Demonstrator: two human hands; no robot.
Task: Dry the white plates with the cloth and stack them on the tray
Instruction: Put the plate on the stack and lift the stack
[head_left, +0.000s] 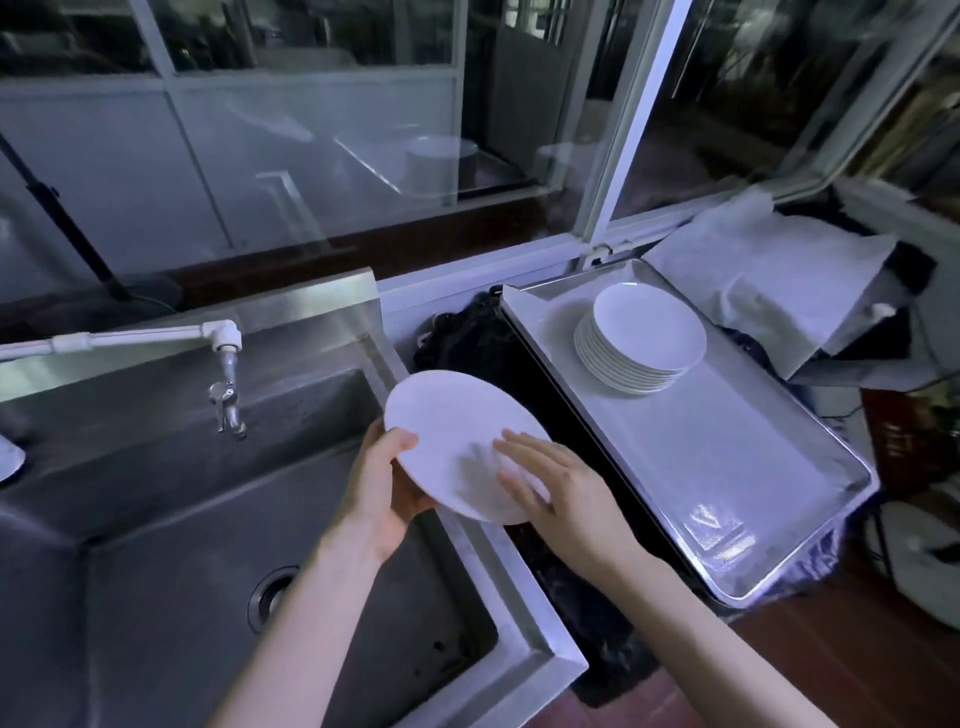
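gripping one plate (447, 426), left hand (384, 483); plate stack (644, 332) on tray (727, 467).

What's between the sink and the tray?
In the head view, dark crumpled fabric fills the gap between sink and tray; the plate is held partly above it.

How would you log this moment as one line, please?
left hand grips white plate by rim | right hand flat on its face | held above sink edge | plate stack on tray
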